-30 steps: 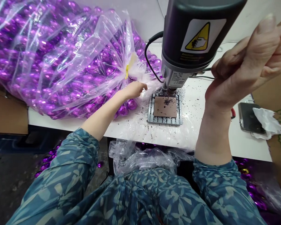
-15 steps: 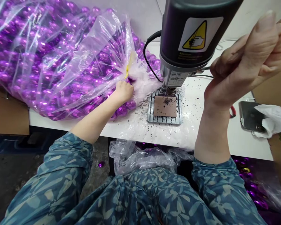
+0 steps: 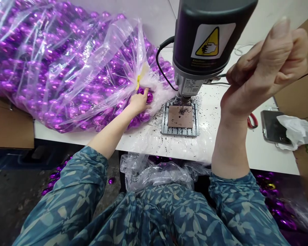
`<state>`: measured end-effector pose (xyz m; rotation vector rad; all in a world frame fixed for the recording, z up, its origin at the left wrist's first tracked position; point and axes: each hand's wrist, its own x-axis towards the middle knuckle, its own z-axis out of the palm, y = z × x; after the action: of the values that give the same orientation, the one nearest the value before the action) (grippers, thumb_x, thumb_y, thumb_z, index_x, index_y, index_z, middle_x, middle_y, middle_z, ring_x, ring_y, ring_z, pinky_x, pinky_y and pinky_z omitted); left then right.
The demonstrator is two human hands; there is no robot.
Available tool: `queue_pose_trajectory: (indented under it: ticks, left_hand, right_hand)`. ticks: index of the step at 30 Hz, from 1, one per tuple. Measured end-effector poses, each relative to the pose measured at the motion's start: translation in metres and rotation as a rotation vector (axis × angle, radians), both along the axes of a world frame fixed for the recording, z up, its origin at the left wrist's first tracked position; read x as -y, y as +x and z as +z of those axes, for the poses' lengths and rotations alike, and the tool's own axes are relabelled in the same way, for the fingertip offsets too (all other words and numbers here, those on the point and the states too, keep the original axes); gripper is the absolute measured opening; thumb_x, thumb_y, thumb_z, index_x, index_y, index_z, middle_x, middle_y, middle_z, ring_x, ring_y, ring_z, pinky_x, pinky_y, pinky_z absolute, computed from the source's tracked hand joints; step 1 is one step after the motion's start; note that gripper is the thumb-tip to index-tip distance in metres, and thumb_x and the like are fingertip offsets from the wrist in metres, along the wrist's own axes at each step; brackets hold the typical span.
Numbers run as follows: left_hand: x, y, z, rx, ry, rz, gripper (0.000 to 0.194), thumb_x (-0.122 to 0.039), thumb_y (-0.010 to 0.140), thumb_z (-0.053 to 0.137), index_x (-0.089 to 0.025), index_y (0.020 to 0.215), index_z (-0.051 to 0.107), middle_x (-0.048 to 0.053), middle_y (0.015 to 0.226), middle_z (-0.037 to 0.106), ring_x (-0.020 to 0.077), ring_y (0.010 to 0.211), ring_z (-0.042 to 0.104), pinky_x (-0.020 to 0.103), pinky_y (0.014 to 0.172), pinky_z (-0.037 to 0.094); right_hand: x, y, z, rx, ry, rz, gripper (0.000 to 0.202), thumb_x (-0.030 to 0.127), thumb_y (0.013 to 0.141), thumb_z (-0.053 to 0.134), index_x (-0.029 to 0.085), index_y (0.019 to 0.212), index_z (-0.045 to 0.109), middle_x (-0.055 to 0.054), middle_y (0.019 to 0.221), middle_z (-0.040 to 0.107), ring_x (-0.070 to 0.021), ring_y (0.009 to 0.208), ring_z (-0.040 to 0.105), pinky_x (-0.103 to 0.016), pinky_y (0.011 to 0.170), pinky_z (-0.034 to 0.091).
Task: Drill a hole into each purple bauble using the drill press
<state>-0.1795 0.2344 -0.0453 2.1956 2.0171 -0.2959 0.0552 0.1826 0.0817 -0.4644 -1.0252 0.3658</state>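
My left hand (image 3: 139, 101) is at the mouth of a big clear plastic bag (image 3: 100, 44) full of shiny purple faceted balls. Its fingers are curled round one purple ball (image 3: 150, 98), just below a yellow tie (image 3: 138, 81) on the bag. My right hand (image 3: 267, 63), raised at the right, is closed round the feed lever (image 3: 222, 75) of a small black drill press (image 3: 205, 37); the lever's end is hidden inside my fist. Beneath the drill's chuck, a brown square plate (image 3: 180, 119) with a small hole lies on the slotted metal base (image 3: 179, 132), strewn with dark shavings.
On the white table (image 3: 233, 147) lie a phone (image 3: 274, 126), a crumpled tissue (image 3: 300, 130) and something with a red handle (image 3: 252, 121). Clear plastic (image 3: 156, 174) bunches at the front edge by my lap. Cardboard boxes (image 3: 10, 126) flank both sides. A loose ball (image 3: 111, 180) rests on the floor.
My left hand has come slightly out of the bag's mouth, and a purple ball now shows at its fingers. My right hand stays on the lever. The view has shifted a little.
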Motion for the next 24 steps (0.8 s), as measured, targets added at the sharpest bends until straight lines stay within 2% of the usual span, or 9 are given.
queue_pose_trajectory:
  ticks: [3, 6, 9, 12, 16, 20, 24]
  left_hand:
    - [-0.008, 0.003, -0.006, 0.054, 0.014, 0.086, 0.091, -0.044, 0.105, 0.066, -0.006, 0.176, 0.022, 0.037, 0.145, 0.069, 0.0468, 0.140, 0.069, 0.054, 0.116, 0.055]
    - [-0.016, 0.008, -0.015, 0.154, -0.029, 0.104, 0.086, -0.038, 0.104, 0.071, -0.012, 0.176, 0.030, 0.033, 0.150, 0.068, 0.0450, 0.143, 0.068, 0.054, 0.120, 0.053]
    - [-0.019, 0.010, -0.026, 0.396, -0.001, 0.013, 0.086, -0.023, 0.096, 0.079, -0.017, 0.172, 0.039, 0.027, 0.159, 0.063, 0.0407, 0.149, 0.064, 0.053, 0.127, 0.049]
    - [-0.015, 0.005, -0.037, 0.737, 0.108, -0.070, 0.088, -0.013, 0.086, 0.086, -0.015, 0.164, 0.046, 0.024, 0.165, 0.057, 0.0366, 0.155, 0.059, 0.052, 0.132, 0.045]
    - [-0.006, -0.004, -0.042, 1.052, 0.203, -0.052, 0.078, -0.025, 0.085, 0.092, -0.015, 0.151, 0.052, 0.023, 0.155, 0.065, 0.0317, 0.143, 0.068, 0.048, 0.123, 0.055]
    - [0.007, -0.005, -0.038, 1.182, 0.214, -0.131, 0.075, -0.042, 0.089, 0.091, -0.023, 0.150, 0.052, 0.020, 0.157, 0.065, 0.0275, 0.145, 0.068, 0.042, 0.118, 0.058]
    - [0.019, -0.001, -0.038, 1.248, 0.212, -0.196, 0.071, -0.045, 0.091, 0.087, -0.025, 0.150, 0.052, 0.018, 0.157, 0.065, 0.0262, 0.145, 0.068, 0.042, 0.118, 0.059]
  right_hand:
    - [-0.003, 0.000, -0.002, -0.008, 0.015, 0.002, 0.039, 0.015, 0.101, 0.056, 0.024, 0.068, 0.038, 0.011, 0.048, 0.036, -0.0009, 0.040, 0.033, -0.023, 0.046, 0.020]
    - [-0.005, 0.001, -0.003, -0.004, 0.032, 0.006, 0.039, 0.016, 0.102, 0.055, 0.023, 0.068, 0.038, 0.011, 0.048, 0.037, -0.0005, 0.040, 0.033, -0.023, 0.046, 0.020]
    - [-0.004, 0.003, -0.003, 0.013, 0.033, 0.009, 0.039, 0.016, 0.103, 0.054, 0.022, 0.068, 0.038, 0.011, 0.048, 0.037, -0.0003, 0.040, 0.032, -0.022, 0.046, 0.020]
    - [-0.002, 0.003, -0.003, 0.034, 0.002, 0.014, 0.040, 0.016, 0.104, 0.051, 0.021, 0.068, 0.037, 0.011, 0.049, 0.036, 0.0004, 0.041, 0.033, -0.020, 0.047, 0.020]
    - [-0.002, 0.004, -0.004, 0.021, 0.017, 0.012, 0.041, 0.019, 0.103, 0.057, 0.021, 0.068, 0.036, 0.011, 0.049, 0.035, 0.0008, 0.041, 0.031, -0.021, 0.046, 0.020]
    - [-0.004, 0.003, -0.005, 0.018, 0.003, -0.017, 0.040, 0.018, 0.103, 0.057, 0.022, 0.068, 0.037, 0.010, 0.049, 0.035, -0.0002, 0.041, 0.032, -0.023, 0.046, 0.022]
    - [-0.001, 0.002, -0.004, 0.011, 0.008, -0.013, 0.038, 0.016, 0.103, 0.052, 0.023, 0.068, 0.037, 0.009, 0.050, 0.034, -0.0008, 0.041, 0.032, -0.025, 0.047, 0.021]
